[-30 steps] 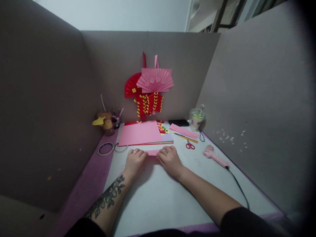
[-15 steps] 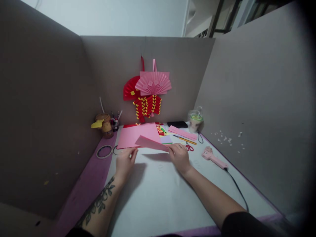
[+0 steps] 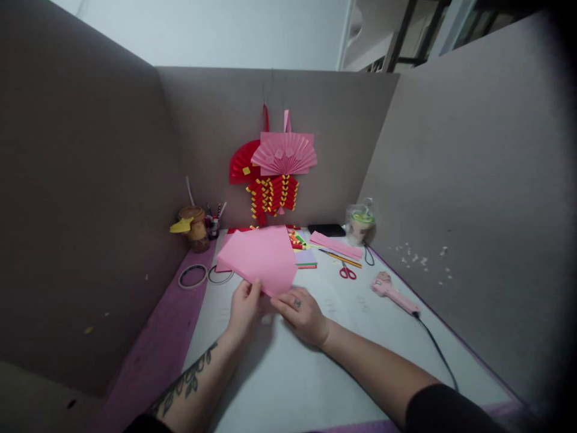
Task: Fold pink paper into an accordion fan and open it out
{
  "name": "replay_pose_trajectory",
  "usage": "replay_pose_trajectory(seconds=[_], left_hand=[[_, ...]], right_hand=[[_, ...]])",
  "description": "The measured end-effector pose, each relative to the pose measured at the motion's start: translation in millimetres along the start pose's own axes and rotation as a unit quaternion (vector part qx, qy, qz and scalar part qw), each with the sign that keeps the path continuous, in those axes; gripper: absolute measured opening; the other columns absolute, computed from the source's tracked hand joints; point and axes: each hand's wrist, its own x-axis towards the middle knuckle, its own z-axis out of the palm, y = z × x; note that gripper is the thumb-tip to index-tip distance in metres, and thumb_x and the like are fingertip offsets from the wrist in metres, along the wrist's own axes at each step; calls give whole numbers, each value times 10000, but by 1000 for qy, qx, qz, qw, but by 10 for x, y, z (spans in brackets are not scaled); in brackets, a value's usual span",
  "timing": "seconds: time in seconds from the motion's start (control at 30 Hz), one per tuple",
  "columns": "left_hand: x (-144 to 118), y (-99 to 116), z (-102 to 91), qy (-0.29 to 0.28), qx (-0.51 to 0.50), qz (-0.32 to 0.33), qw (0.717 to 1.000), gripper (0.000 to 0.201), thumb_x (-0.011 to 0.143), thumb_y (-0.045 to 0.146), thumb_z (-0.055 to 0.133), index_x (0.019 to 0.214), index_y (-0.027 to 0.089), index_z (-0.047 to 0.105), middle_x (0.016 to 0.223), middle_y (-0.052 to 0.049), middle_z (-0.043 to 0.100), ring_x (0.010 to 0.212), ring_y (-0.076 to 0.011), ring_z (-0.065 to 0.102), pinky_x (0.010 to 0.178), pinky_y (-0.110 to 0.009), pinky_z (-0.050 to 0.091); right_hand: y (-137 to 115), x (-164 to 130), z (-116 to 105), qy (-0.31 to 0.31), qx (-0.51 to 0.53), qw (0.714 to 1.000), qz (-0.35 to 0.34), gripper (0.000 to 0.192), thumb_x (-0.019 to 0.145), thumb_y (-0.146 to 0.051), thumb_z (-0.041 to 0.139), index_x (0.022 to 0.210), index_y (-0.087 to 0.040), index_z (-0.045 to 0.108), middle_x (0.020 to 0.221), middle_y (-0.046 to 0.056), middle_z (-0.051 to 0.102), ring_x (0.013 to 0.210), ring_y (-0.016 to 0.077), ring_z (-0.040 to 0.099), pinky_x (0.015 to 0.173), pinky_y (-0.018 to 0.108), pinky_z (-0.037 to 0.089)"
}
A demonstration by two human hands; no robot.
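Pink paper — likely light, creasable — is pinched by left fingers and right fingers, best at its edge nearest them.

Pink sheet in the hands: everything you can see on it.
The pink sheet looks like plain matte paper, stiff enough to hold its shape. It is raised and turned at an angle, a corner pointing toward the person. The left hand grips its near left edge, thumb on top; the right hand is at the near corner, its exact grip unclear. Its far part overlaps similar pink paper in view, so that outline is hard to tell.
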Motion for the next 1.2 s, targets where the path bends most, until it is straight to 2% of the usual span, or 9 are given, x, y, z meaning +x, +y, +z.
replay_pose_trajectory(seconds=[0.07, 0.17, 0.27, 0.33, 0.4, 0.7, 1.03, 1.13, 1.2], left_hand=[[54, 84, -103, 33, 163, 116, 979, 288, 868, 410, 439, 787, 172, 580, 692, -35, 620, 654, -167, 553, 630, -269, 417], [86, 175, -154, -66, 412, 241, 876, 212, 869, 200, 425, 980, 197, 605, 925, -86, 678, 850, -211, 593, 820, -337, 400], [60, 169, -63, -187, 566, 245, 764, 259, 854, 140, 440, 1057, 174, 598, 968, -114, 684, 900, -247, 598, 855, -401, 375], [31, 128, 16, -232, 607, 234, 723, 230, 868, 146, 424, 995, 149, 615, 917, -121, 689, 879, -258, 600, 803, -400, 385], [10, 84, 68, -260, 614, 237, 707, 213, 871, 144, 421, 922, 145, 627, 895, -119, 690, 870, -259, 597, 763, -386, 387], [88, 92, -47, -260, 602, 268, 706, 186, 841, 137, 462, 889, 174, 638, 853, -85, 698, 853, -226, 610, 759, -353, 388], [358, 92, -454, -119, 598, 244, 755, 367, 829, 99, 397, 1115, 182, 613, 1031, -89, 697, 938, -233, 632, 900, -400, 381], [339, 91, -461, -50, 573, 260, 776, 380, 837, 92, 383, 1147, 161, 592, 1046, -97, 686, 938, -236, 619, 885, -388, 392], [279, 73, -386, -56, 532, 311, 786, 374, 850, 98, 389, 1168, 156, 577, 1081, -94, 670, 978, -224, 595, 904, -369, 387]], right_hand=[[-5, -19, -24, -1, 20, 999, -26, 316, 871, -121, 448, 1153, -199, 567, 988, 70, 655, 833, 173, 539, 742, 328, 389], [-40, -21, -54, -13, 42, 996, -80, 299, 873, -145, 439, 1134, -201, 575, 1018, 65, 655, 865, 179, 532, 778, 340, 385], [-61, 15, -37, -30, 7, 999, -37, 291, 894, -159, 424, 1129, -233, 577, 1089, 64, 637, 972, 197, 510, 857, 374, 351], [-39, 38, 3, -54, -33, 997, 43, 249, 900, -175, 440, 1091, -228, 590, 1073, 79, 634, 1002, 215, 493, 875, 388, 326], [6, 40, 54, -88, -56, 990, 99, 180, 899, -183, 463, 1004, -207, 606, 966, 82, 645, 944, 216, 499, 847, 378, 319], [204, -20, 129, -129, -100, 978, 132, 83, 864, -149, 519, 816, -181, 578, 795, 49, 619, 807, 193, 486, 778, 340, 278], [354, -32, 54, -96, -128, 972, 172, 90, 862, -148, 511, 805, -170, 577, 793, 55, 618, 813, 195, 485, 764, 332, 263], [319, -22, 76, -107, -128, 972, 167, 104, 867, -149, 503, 796, -168, 577, 783, 54, 615, 815, 196, 486, 774, 335, 264], [284, -8, 90, -116, -123, 972, 163, 117, 875, -155, 491, 799, -170, 578, 785, 54, 615, 818, 197, 486, 779, 336, 265]])
